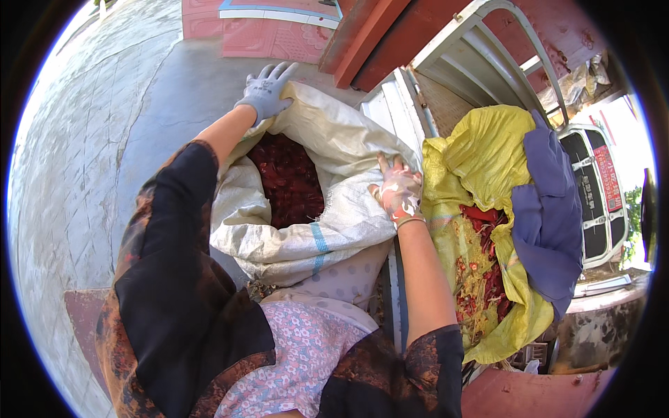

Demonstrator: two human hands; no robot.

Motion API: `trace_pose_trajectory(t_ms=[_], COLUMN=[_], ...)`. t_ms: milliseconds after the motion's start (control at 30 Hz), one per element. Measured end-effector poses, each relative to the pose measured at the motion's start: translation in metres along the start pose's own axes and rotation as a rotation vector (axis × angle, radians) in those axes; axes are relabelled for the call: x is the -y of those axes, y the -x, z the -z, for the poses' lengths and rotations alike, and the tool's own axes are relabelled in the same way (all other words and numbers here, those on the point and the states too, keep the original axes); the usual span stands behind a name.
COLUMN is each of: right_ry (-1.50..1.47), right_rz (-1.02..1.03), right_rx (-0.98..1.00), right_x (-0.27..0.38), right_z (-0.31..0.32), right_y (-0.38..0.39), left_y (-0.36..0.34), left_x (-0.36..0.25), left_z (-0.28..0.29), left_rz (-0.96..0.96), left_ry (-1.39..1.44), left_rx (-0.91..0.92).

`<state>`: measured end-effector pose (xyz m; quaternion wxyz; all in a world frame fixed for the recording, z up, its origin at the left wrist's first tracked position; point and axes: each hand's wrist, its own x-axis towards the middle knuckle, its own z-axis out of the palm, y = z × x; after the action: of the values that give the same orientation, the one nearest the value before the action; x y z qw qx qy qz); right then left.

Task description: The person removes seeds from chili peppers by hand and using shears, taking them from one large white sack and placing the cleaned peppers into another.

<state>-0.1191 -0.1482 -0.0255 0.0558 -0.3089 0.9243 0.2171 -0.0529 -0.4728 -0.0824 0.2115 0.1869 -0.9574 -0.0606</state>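
Note:
A big white woven sack (334, 139) stands open in front of me, full of dark red dried chillies (289, 181). In a grey glove, my left hand (267, 90) rests on the sack's far rim, fingers spread. My right hand (397, 191), in a stained patterned glove, grips the sack's right rim, pinching the cloth. Both forearms reach out of dark sleeves.
A yellow sack (481, 160) of red chillies and yellowish scraps sits to the right, with a blue cloth (550, 209) draped over it. Behind stand a white metal frame (460, 56) and red wall. Grey paved floor (90, 139) spreads to the left. A white vehicle (599, 188) is at far right.

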Motion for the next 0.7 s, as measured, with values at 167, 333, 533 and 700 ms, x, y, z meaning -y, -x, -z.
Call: trace_pose_trajectory(t_ms=[167, 333, 533, 700], right_ry=[-0.017, -0.059, -0.008, -0.031], right_rz=[-0.05, -0.007, 0.089, 0.226], right_rx=[0.169, -0.245, -0.097, 0.175], right_x=[0.009, -0.003, 0.013, 0.011], right_z=[-0.052, -0.054, 0.012, 0.021], right_y=[-0.036, -0.042, 0.008, 0.066], left_y=[-0.009, 0.034, 0.06, 0.03], left_x=[-0.063, -0.16, -0.06, -0.028], left_z=[-0.03, -0.035, -0.068, -0.044], left_rz=[-0.062, -0.677, -0.389, 0.045], left_ry=[-0.224, 0.106, -0.128, -0.075], left_rx=[0.339, -0.25, 0.099, 0.34])
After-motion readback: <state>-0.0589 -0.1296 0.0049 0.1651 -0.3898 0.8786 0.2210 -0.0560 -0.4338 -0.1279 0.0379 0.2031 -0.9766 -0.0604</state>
